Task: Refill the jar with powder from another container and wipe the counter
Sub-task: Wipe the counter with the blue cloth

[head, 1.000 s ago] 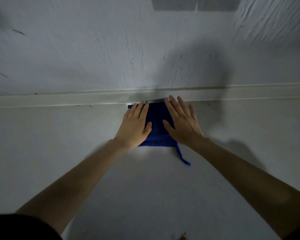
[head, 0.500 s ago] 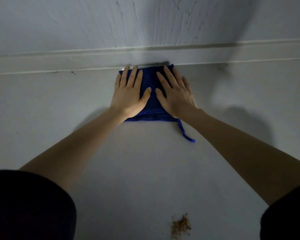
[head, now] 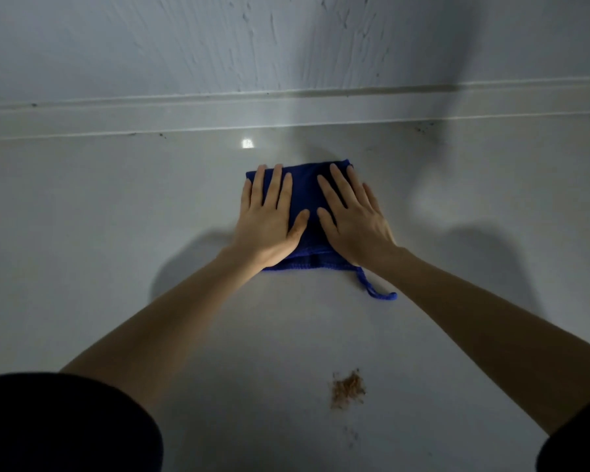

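A folded blue cloth [head: 306, 192] lies flat on the white counter [head: 116, 233], a short way in front of the back ledge. My left hand [head: 268, 219] presses flat on its left half and my right hand [head: 353, 219] on its right half, fingers spread and pointing away from me. A thin blue loop [head: 375, 290] trails from the cloth's near right corner. A small patch of brown powder [head: 347, 390] sits on the counter closer to me, apart from the cloth. No jar or other container is in view.
A raised white ledge [head: 184, 117] runs along the back of the counter, below a white wall [head: 218, 39]. Small dark specks dot the seam at the ledge's foot [head: 421, 130]. Dark sleeves show at the bottom corners.
Both hands have drawn the cloth back from the ledge toward me. The view has tilted down, so the brown powder patch shows more fully.
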